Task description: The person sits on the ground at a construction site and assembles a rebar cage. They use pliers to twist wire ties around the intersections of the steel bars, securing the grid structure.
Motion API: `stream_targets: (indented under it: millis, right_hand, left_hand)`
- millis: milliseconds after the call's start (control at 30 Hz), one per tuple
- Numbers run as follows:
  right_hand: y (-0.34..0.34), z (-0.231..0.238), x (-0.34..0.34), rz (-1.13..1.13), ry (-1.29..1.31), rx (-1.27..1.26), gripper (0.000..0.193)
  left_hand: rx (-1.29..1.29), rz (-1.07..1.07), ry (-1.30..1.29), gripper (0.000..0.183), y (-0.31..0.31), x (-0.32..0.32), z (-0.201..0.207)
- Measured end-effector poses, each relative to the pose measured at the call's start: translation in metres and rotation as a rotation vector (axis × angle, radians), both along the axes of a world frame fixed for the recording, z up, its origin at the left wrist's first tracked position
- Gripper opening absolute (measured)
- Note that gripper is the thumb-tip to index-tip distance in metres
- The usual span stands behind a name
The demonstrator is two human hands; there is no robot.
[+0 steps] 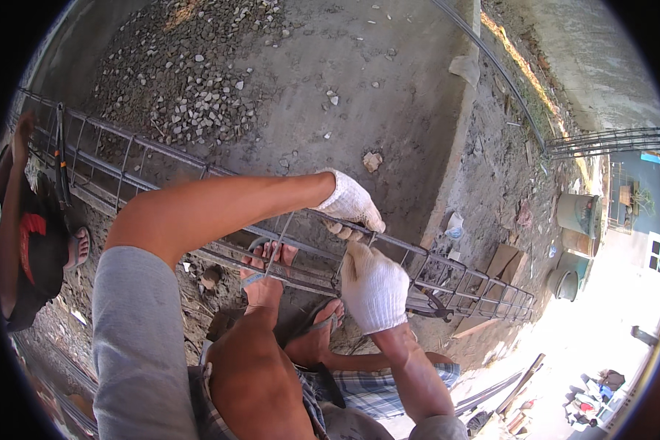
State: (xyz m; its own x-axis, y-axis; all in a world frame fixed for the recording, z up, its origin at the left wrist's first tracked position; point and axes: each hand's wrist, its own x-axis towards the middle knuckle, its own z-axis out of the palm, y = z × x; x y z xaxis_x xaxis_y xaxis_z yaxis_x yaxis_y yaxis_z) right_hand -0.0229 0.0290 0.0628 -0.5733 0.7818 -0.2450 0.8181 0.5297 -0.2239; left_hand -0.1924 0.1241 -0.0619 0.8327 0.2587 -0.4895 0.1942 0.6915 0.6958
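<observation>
From here, I see the right hand [376, 289] hiding its own fingertips; the co-worker [45, 265] is cut off leftward.

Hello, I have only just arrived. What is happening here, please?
A person in white knitted gloves has both hands at a long steel rebar cage. The left hand is on an upper bar; the right hand is closed just below it. Dark pincers are beside the right hand, but whether it holds them is unclear. At the left, a co-worker is near the cage too.
</observation>
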Motion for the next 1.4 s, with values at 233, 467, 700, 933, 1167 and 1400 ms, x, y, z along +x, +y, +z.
stream_targets:
  millis: [233, 467, 700, 933, 1167, 1400]
  right_hand:
    - [0.002, 0.017, -0.005, -0.093, -0.203, -0.257, 0.044]
    - [0.023, 0.009, -0.014, -0.077, -0.324, -0.399, 0.057]
    - [0.022, -0.004, -0.018, -0.193, -0.266, -0.465, 0.061]
    - [0.021, -0.046, 0.01, -0.68, 0.644, -1.15, 0.073]
    - [0.008, -0.017, -0.014, -1.143, 0.877, -1.496, 0.064]
    - [0.018, -0.037, -0.007, -0.817, 0.754, -1.347, 0.075]
  left_hand:
    - [0.133, 0.018, 0.096, 0.034, -0.002, -0.001, 0.003]
    - [0.148, 0.19, 0.175, 0.045, -0.005, -0.014, 0.024]
    - [0.979, -0.035, 0.55, 0.037, 0.002, -0.008, 0.042]
    - [0.874, -0.129, 0.657, 0.038, 0.004, -0.024, 0.056]
    - [0.764, -0.168, 0.506, 0.053, 0.009, -0.043, 0.038]
    - [0.328, -0.139, 0.433, 0.05, 0.022, -0.048, 0.034]
